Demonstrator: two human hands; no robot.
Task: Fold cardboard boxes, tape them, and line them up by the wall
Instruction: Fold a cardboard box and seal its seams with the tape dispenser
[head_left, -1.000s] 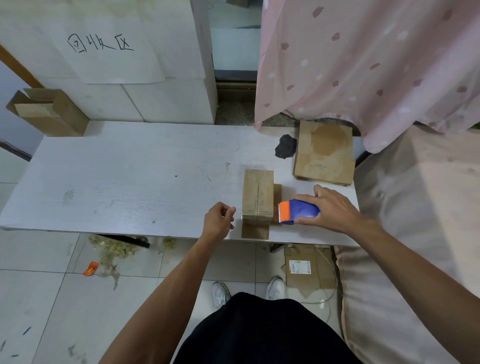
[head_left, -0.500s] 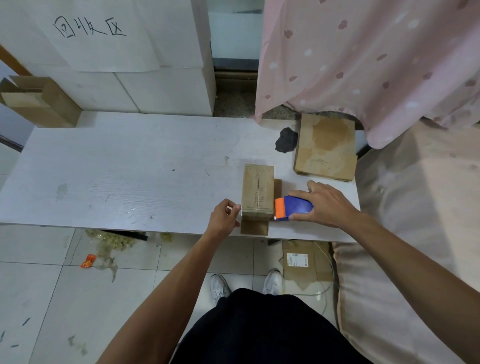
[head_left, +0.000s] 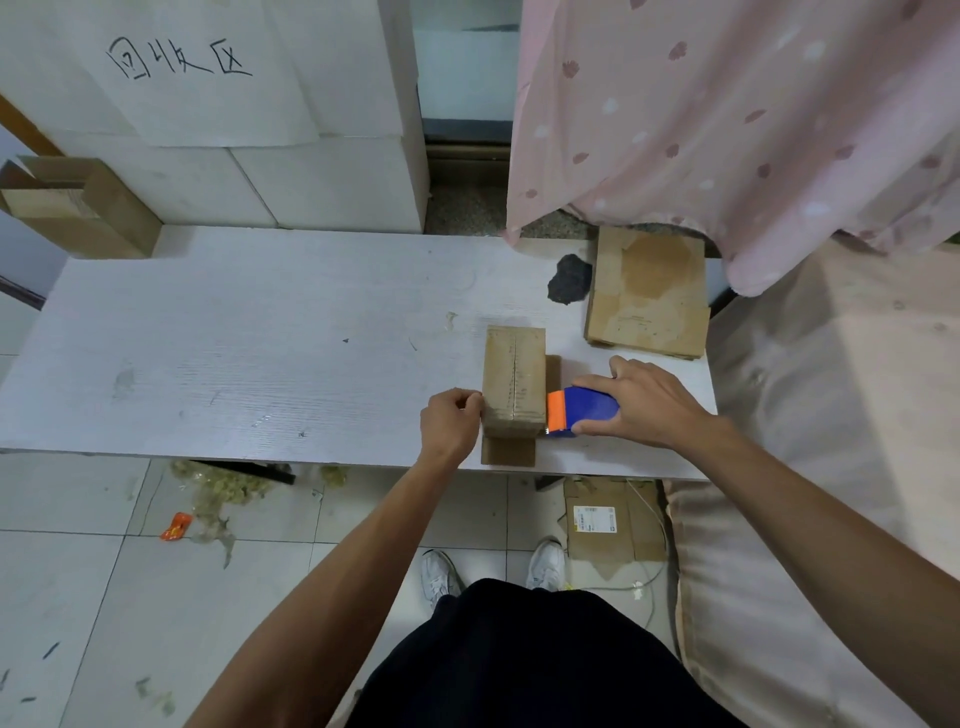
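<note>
Box: closed, near front edge of bench, toward right end.
Left hand: curled, touching box's left side; anything pinched, cannot tell.
Right hand: clamped on blue-orange tape dispenser, orange end against box's right side.
Flat cardboard: back right corner of bench.

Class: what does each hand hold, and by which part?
Right hand: tape dispenser, by its blue body. Left hand: against the box's side, hold unclear.
</note>
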